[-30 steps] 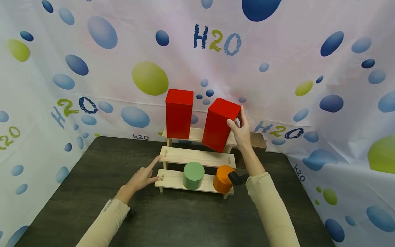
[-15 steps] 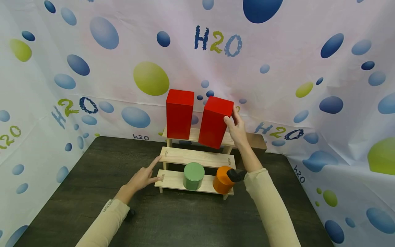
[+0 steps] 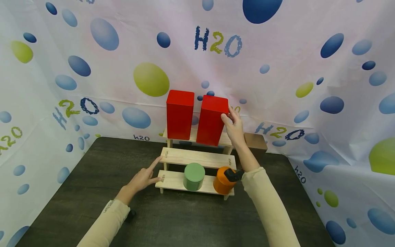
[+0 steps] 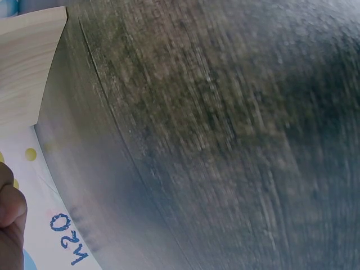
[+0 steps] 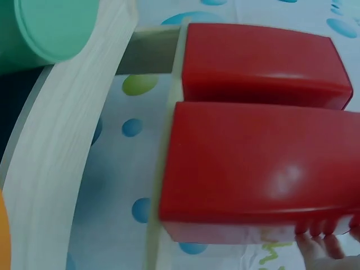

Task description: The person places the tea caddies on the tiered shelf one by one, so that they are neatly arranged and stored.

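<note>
A tall red box (image 3: 211, 121) stands slightly tilted at the top step of a light wooden three-step rack (image 3: 197, 158). My right hand (image 3: 235, 131) grips its upper right edge, thumb in front and fingers behind. In the right wrist view the held box (image 5: 259, 163) lies close beside a second red box (image 5: 264, 64); its base is at the top step's edge, contact unclear. My left hand (image 3: 140, 179) is at the rack's left end, index finger extended to the middle step and thumb at the lowest. A green round canister (image 3: 193, 177) and an orange one (image 3: 223, 182) sit on the lowest step.
A brown box (image 3: 256, 141) stands behind the rack's right end. The dark wooden table (image 3: 172, 219) stretches around the rack. A curtain (image 3: 117, 68) printed with blue and green dots hangs behind and at both sides.
My right hand has moved left with the red box, which has swung more upright and closer to the second red box. The left hand has stayed at the rack's left end.
</note>
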The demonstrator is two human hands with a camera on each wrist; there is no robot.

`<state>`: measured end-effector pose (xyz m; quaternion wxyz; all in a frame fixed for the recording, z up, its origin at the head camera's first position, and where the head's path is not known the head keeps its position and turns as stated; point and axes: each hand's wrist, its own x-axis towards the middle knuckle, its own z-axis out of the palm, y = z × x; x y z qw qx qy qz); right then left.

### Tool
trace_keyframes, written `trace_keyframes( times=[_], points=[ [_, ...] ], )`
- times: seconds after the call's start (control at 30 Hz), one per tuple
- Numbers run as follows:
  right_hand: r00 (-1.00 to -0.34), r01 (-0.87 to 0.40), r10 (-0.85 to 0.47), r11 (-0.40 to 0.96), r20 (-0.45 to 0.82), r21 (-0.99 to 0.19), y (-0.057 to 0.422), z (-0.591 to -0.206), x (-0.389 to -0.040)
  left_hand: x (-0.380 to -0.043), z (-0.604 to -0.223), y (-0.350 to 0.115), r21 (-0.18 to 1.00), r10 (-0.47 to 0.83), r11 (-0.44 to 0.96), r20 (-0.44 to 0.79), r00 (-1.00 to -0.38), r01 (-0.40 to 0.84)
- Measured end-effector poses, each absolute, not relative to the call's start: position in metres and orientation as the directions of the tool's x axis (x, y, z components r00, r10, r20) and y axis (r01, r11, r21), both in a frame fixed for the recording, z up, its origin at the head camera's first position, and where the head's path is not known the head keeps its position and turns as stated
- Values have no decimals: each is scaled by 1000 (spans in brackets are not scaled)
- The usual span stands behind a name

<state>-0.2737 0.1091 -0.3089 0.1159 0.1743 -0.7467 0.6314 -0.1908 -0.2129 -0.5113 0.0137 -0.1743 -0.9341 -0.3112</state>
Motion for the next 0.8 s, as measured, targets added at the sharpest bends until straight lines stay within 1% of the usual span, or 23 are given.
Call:
trace_keyframes(
  times=[0.13,0.27,0.8],
  points=[
    [-919,-392,-121,212,374,-895,107,-308,-268,-191,-511,-213,575,320,745,137,-938,338],
    [-917,-398,-116,275,381,-875,105,-310,-264,-191,-511,-213,577,320,745,134,-938,336],
    [-859,-511,-131,259,494,-820,91,-313,-270,-191,-512,-214,583,324,736,141,-935,343]
  ],
)
